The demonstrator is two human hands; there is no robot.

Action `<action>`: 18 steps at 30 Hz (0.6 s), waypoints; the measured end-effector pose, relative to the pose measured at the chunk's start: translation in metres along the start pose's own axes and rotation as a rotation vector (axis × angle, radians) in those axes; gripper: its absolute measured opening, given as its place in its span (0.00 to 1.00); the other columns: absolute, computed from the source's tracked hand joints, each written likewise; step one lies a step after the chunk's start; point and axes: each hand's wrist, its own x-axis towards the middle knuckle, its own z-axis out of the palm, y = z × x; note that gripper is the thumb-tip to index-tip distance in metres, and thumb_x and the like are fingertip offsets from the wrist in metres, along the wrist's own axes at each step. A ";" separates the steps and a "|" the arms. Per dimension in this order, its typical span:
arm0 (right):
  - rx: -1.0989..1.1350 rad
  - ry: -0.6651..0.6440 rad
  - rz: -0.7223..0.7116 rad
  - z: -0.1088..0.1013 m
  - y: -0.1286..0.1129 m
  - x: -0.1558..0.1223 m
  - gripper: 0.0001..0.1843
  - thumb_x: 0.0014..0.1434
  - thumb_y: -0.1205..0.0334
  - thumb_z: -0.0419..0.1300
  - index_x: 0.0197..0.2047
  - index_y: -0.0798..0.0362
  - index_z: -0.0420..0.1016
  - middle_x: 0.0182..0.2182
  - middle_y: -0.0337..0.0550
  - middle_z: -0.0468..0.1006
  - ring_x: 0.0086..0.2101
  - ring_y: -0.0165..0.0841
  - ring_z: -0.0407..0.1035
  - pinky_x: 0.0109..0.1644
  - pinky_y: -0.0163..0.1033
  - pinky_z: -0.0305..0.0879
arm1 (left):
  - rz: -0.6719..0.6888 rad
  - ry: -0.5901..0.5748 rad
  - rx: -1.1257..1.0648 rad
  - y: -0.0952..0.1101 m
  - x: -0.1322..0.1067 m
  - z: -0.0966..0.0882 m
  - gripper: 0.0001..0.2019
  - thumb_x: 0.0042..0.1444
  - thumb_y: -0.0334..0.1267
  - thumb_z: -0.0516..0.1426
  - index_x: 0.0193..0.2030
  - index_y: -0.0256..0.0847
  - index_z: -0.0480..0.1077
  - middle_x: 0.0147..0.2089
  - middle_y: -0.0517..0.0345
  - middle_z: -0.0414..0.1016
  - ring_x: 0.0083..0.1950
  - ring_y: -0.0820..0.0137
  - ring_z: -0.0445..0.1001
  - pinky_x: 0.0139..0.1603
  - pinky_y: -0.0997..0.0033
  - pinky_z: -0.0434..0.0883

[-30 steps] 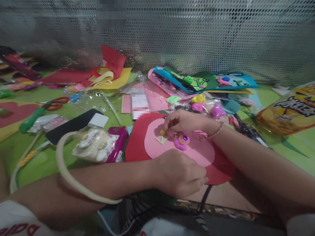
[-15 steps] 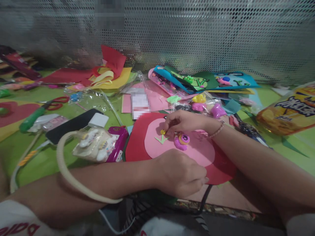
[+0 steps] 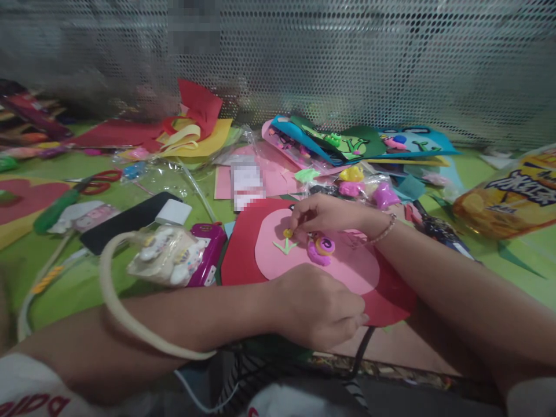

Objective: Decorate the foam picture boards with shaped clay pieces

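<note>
A red foam sheet (image 3: pixel 245 246) lies in front of me, with a pink oval (image 3: pixel 273 272) on top of it. On the oval are a light green stem with two leaves (image 3: pixel 285 247) and a small yellow clay piece (image 3: pixel 287 233) at its tip. My right hand (image 3: pixel 319 214) is closed in a pinch, fingertips against the yellow clay. Below its wrist side sits a purple and yellow clay snail shape (image 3: pixel 321 250). My left hand (image 3: pixel 319 307) rests curled over the oval's near part, fingertips at the sheet's near edge; what they grip is hidden.
Left of the sheet are a purple case (image 3: pixel 208 255), a phone (image 3: pixel 130 223), a white adapter (image 3: pixel 174 212) and red scissors (image 3: pixel 98 182). Bagged clay (image 3: pixel 351 189) and decorated sheets (image 3: pixel 365 142) lie behind. A snack bag (image 3: pixel 508 194) stands right; a perforated metal panel (image 3: pixel 347 58) closes the back.
Almost nothing differs. Both hands keep their places, and the right fingertips remain at the yellow clay piece.
</note>
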 end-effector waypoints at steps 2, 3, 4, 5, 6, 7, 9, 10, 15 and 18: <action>-0.016 -0.002 0.011 0.000 -0.002 -0.001 0.07 0.52 0.73 0.56 0.35 0.59 0.74 0.32 0.44 0.80 0.32 0.30 0.74 0.32 0.32 0.69 | -0.005 -0.004 0.004 0.000 0.000 0.000 0.15 0.60 0.37 0.44 0.24 0.39 0.62 0.20 0.60 0.64 0.21 0.71 0.62 0.22 0.71 0.57; -0.029 -0.002 0.018 0.000 -0.003 -0.001 0.07 0.52 0.73 0.56 0.35 0.58 0.74 0.32 0.43 0.79 0.31 0.29 0.74 0.31 0.30 0.69 | -0.010 -0.006 0.005 0.000 0.000 0.000 0.15 0.60 0.37 0.43 0.24 0.39 0.62 0.20 0.60 0.65 0.21 0.71 0.62 0.22 0.72 0.58; -0.039 0.002 0.023 0.001 -0.005 -0.001 0.08 0.51 0.73 0.56 0.35 0.58 0.74 0.31 0.42 0.79 0.31 0.28 0.73 0.30 0.29 0.68 | -0.015 -0.010 0.008 0.000 0.000 0.000 0.15 0.60 0.37 0.43 0.24 0.39 0.61 0.20 0.60 0.65 0.21 0.71 0.62 0.23 0.72 0.58; -0.047 0.007 0.030 0.001 -0.006 -0.001 0.08 0.51 0.74 0.57 0.35 0.58 0.74 0.30 0.42 0.79 0.30 0.28 0.73 0.30 0.29 0.67 | -0.016 -0.014 0.010 0.000 0.000 0.000 0.15 0.60 0.37 0.43 0.24 0.39 0.61 0.20 0.60 0.65 0.22 0.71 0.62 0.23 0.72 0.58; -0.050 0.012 0.034 0.001 -0.006 -0.001 0.08 0.51 0.74 0.57 0.36 0.58 0.73 0.30 0.41 0.79 0.30 0.27 0.73 0.29 0.28 0.67 | -0.015 -0.017 0.013 0.000 0.000 0.000 0.16 0.60 0.37 0.43 0.24 0.39 0.61 0.20 0.60 0.65 0.22 0.71 0.62 0.22 0.71 0.58; -0.050 0.019 0.038 0.002 -0.007 -0.001 0.09 0.50 0.74 0.57 0.36 0.58 0.73 0.30 0.41 0.79 0.30 0.27 0.73 0.30 0.28 0.67 | -0.015 -0.020 0.014 0.000 0.000 -0.001 0.15 0.61 0.37 0.43 0.24 0.39 0.61 0.20 0.60 0.65 0.22 0.71 0.63 0.22 0.71 0.58; -0.043 0.035 0.049 0.003 -0.008 -0.001 0.09 0.50 0.74 0.58 0.36 0.57 0.73 0.29 0.40 0.78 0.30 0.27 0.73 0.29 0.28 0.67 | -0.012 -0.019 0.015 0.001 0.000 -0.001 0.15 0.60 0.37 0.44 0.24 0.40 0.61 0.20 0.60 0.65 0.22 0.71 0.63 0.22 0.71 0.57; -0.036 0.038 0.053 0.003 -0.008 -0.001 0.08 0.50 0.74 0.59 0.36 0.57 0.73 0.29 0.40 0.78 0.30 0.27 0.73 0.29 0.28 0.67 | -0.012 -0.017 0.015 0.001 0.000 -0.001 0.15 0.60 0.37 0.44 0.24 0.39 0.61 0.20 0.60 0.65 0.22 0.71 0.63 0.22 0.71 0.57; -0.003 0.019 0.060 0.004 -0.007 -0.001 0.07 0.50 0.73 0.59 0.35 0.57 0.73 0.29 0.39 0.78 0.30 0.27 0.72 0.31 0.29 0.67 | -0.023 -0.010 0.013 0.001 0.000 -0.001 0.14 0.60 0.36 0.45 0.24 0.39 0.62 0.20 0.60 0.66 0.22 0.71 0.64 0.22 0.71 0.58; -0.015 0.023 0.048 0.003 -0.007 -0.002 0.07 0.48 0.73 0.59 0.34 0.56 0.73 0.28 0.38 0.78 0.28 0.26 0.71 0.29 0.28 0.66 | -0.009 -0.005 0.015 0.000 -0.001 0.000 0.15 0.60 0.37 0.45 0.24 0.39 0.63 0.21 0.60 0.66 0.22 0.71 0.64 0.22 0.71 0.58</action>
